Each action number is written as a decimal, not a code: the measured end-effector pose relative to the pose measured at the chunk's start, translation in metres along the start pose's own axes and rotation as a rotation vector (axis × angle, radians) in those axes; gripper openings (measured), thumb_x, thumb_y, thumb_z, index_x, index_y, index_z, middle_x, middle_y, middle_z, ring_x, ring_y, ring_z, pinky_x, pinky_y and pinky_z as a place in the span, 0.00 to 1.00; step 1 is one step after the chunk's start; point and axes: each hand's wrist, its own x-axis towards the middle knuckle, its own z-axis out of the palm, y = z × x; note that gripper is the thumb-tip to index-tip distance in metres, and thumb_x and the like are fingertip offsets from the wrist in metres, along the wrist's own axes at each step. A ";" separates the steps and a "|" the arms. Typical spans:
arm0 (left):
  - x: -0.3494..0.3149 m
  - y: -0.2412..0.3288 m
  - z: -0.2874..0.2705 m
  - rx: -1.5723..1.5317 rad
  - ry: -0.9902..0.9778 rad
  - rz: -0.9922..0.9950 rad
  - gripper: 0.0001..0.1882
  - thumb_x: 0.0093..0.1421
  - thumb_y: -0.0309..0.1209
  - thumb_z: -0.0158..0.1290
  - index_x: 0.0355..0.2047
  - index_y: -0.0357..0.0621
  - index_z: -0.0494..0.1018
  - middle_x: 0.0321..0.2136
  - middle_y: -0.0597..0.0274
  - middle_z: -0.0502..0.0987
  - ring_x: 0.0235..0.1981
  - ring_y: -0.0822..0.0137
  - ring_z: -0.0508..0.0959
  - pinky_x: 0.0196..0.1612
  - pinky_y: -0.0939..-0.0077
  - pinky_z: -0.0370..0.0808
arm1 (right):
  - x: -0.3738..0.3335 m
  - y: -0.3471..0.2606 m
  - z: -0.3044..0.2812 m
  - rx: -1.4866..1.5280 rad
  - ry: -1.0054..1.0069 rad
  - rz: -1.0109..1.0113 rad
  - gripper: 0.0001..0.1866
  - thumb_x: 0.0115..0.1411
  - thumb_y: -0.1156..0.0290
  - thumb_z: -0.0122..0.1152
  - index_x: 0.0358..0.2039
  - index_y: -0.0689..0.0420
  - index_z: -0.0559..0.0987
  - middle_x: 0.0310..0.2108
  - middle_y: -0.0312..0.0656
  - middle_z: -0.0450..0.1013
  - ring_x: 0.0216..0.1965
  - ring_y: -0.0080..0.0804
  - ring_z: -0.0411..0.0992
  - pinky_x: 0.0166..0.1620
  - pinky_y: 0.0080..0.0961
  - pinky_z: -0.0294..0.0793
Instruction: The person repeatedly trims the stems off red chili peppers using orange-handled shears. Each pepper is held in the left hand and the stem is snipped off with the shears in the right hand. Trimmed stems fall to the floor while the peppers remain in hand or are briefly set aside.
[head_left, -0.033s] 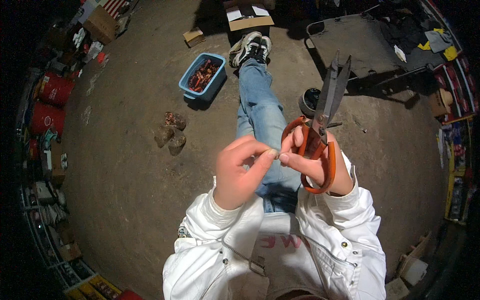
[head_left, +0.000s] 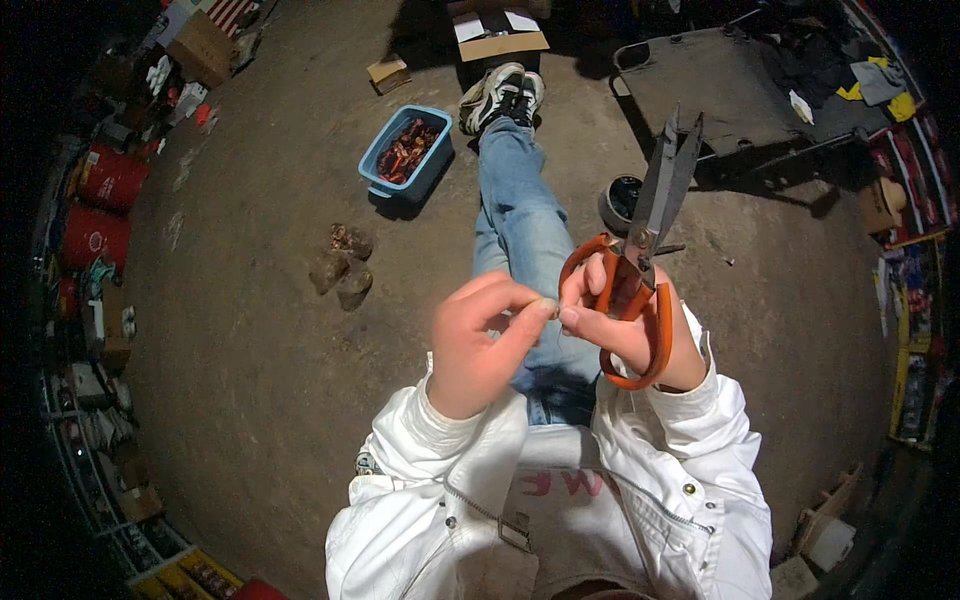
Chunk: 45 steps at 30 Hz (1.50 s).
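Over my jeans, both hands meet at their fingertips. My left hand point(head_left: 490, 340) is closed in a pinch, thumb against index finger; whatever lies between them is too small to make out. Large scissors point(head_left: 650, 215) with orange handles hang on my right hand point(head_left: 625, 320), its fingers through the loops. Their blades point up and away, slightly parted. My right thumb and index finger come together right beside the left fingertips. Beyond the hands, on the floor, a light-blue tub point(head_left: 380, 185) holds many dark reddish-brown pieces. Several small see-through bags point(head_left: 345, 268) with brownish contents lie nearer, left of my legs.
A dark round container point(head_left: 622, 200) stands behind the scissors. At the right is a low folding cot point(head_left: 690, 85) with dark clothes. An open carton point(head_left: 500, 45) sits past my shoes, a small cardboard box point(head_left: 388, 75) beside it. Red drums point(head_left: 95, 235) and shelves line the left.
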 end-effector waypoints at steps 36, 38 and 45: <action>-0.012 -0.014 0.009 -0.484 0.176 0.052 0.10 0.67 0.28 0.44 0.37 0.31 0.71 0.35 0.54 0.74 0.27 0.72 0.74 0.25 0.82 0.69 | -0.005 0.025 0.016 -1.138 0.309 -0.519 0.41 0.38 0.36 0.71 0.31 0.63 0.66 0.31 0.48 0.62 0.32 0.47 0.64 0.32 0.36 0.66; -0.013 -0.016 0.010 -0.487 0.186 0.071 0.10 0.67 0.27 0.44 0.37 0.31 0.71 0.35 0.54 0.74 0.27 0.73 0.73 0.25 0.83 0.69 | -0.006 0.026 0.017 -1.133 0.321 -0.502 0.42 0.38 0.36 0.71 0.31 0.63 0.65 0.30 0.48 0.61 0.31 0.47 0.64 0.32 0.36 0.66; -0.015 -0.018 0.013 -0.494 0.200 0.067 0.11 0.68 0.29 0.45 0.40 0.30 0.70 0.37 0.53 0.75 0.27 0.73 0.73 0.27 0.82 0.68 | -0.004 0.032 0.016 -1.130 0.347 -0.521 0.42 0.39 0.31 0.66 0.30 0.61 0.64 0.30 0.46 0.58 0.30 0.44 0.62 0.31 0.34 0.65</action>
